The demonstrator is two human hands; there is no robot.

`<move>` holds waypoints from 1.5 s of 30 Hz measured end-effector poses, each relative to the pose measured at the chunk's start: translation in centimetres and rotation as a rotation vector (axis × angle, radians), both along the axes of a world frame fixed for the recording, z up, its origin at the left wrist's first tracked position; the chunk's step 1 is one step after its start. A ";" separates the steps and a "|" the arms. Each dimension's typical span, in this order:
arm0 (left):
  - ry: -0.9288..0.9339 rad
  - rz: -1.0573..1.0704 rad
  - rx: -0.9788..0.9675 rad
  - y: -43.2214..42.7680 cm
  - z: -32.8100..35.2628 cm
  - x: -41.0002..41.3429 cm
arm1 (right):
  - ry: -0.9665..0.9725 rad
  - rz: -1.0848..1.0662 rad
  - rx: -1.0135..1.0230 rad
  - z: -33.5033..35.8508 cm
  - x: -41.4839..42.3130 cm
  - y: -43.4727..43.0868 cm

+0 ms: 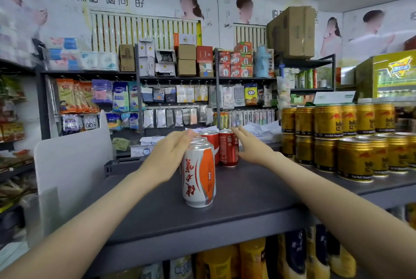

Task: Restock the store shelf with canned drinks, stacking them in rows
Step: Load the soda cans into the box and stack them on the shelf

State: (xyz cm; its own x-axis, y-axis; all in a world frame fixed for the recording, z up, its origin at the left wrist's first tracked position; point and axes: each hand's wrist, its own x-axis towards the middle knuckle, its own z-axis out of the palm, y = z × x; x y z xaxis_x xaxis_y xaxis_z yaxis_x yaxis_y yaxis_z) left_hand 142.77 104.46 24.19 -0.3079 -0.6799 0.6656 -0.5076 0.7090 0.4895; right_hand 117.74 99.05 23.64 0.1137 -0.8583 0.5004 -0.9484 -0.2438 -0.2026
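Shelf (pixel 247 193): dark grey, matt and smooth, painted metal by its look.
Orange-and-silver cans (pixel 199 179): metal, glossy printed skin with soft highlights, near the middle.
Red cans (pixel 228 149): metal, shiny red coating, bare silvery rims, just behind them.
Gold cans (pixel 354 159): metal, bright reflective gold finish, stacked at the right.
White divider (pixel 67 166): smooth matt sheet, plastic by its look, at the left.
Cardboard box (pixel 292 31): brown, dull, fibrous paper surface, far right and high.
Hanging packets (pixel 121 96): thin plastic film, clear or printed, glossy, at the far side.
Bottles (pixel 254 258): glossy plastic with yellow and dark wrappers, under the near edge.
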 end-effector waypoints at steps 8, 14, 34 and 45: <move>0.071 0.183 -0.239 7.8 -2.2 -0.5 | -0.181 0.174 -0.186 -1.2 2.1 11.7; 0.084 0.249 -0.289 18.9 -7.8 -1.7 | -0.297 0.353 -0.284 -5.2 3.8 22.7; -0.162 0.861 0.742 52.3 -39.9 20.9 | -0.130 0.916 0.656 -35.0 27.1 43.6; -0.462 0.751 1.133 52.5 -53.8 44.4 | -0.032 0.808 1.020 -54.6 49.4 47.2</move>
State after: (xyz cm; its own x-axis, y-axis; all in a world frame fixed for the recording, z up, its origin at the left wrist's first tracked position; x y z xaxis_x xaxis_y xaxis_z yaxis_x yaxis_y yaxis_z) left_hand 187.14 156.92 -29.58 0.3201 -0.8618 -0.3934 -0.8466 -0.4466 0.2894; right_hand 167.16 146.22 -30.97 0.7742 -0.5454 -0.3211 -0.5979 -0.4639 -0.6537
